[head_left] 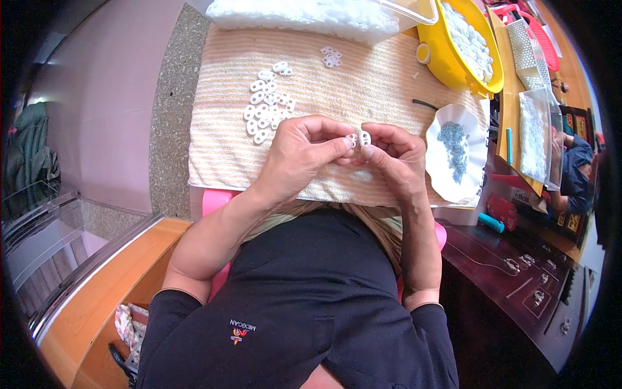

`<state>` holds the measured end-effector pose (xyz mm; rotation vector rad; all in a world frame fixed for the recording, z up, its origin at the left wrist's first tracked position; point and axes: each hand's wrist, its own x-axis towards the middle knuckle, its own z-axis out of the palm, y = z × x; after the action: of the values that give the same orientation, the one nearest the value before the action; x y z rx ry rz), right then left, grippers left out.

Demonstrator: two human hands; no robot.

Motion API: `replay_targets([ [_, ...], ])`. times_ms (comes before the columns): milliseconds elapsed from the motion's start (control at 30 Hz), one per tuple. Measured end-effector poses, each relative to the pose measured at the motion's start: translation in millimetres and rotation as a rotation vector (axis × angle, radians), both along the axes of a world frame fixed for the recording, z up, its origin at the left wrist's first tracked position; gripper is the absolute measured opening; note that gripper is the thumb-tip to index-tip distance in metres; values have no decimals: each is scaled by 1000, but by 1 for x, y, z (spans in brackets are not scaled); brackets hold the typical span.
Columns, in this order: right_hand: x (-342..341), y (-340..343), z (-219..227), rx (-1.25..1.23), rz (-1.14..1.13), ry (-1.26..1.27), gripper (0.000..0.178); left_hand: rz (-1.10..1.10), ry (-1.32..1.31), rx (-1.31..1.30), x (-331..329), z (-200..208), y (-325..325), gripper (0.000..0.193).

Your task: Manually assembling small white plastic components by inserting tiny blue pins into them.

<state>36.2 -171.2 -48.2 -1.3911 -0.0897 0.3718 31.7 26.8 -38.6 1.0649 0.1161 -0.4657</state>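
Note:
Over the striped towel, my left hand point(297, 150) pinches a small white plastic piece with holes point(352, 141). My right hand point(396, 157) grips a white oval two-hole plastic piece point(365, 138) between thumb and fingers. The two pieces are held side by side, very close together; whether they touch I cannot tell. Beyond my left hand lies a loose group of white oval two-hole pieces point(258, 111). Smaller white pieces point(332, 58) sit farther off on the towel. To the right of my right hand is a white scalloped dish point(440, 178) with many tiny dark parts point(457, 146).
A clear bin point(424, 11) of white parts stands at the far edge. A yellow basin point(447, 71) with white pieces is at the far right, near a thin dark stick point(424, 103). Farther right, another person point(576, 172) sits by a clear box point(534, 129) of white parts.

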Motion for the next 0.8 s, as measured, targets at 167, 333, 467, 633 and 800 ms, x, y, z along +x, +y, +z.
replay_targets([
  [167, -1, 0, 0, -15, 0, -7, 29, 3, 2, -23, 0, 2, 0, 18],
  [333, -1, 0, 0, -1, 8, -5, 29, 2, 0, -21, 0, 0, 0, 18],
  [467, -1, 2, 4, -5, 17, -15, 27, -13, 13, 14, 0, 1, 0, 19],
  [633, -1, 3, 5, -1, 25, 13, 29, -12, 15, -3, -1, -3, -2, 18],
  [800, -2, 1, 4, -14, 27, 2, 30, -18, 22, -11, -1, -3, -2, 18],
])
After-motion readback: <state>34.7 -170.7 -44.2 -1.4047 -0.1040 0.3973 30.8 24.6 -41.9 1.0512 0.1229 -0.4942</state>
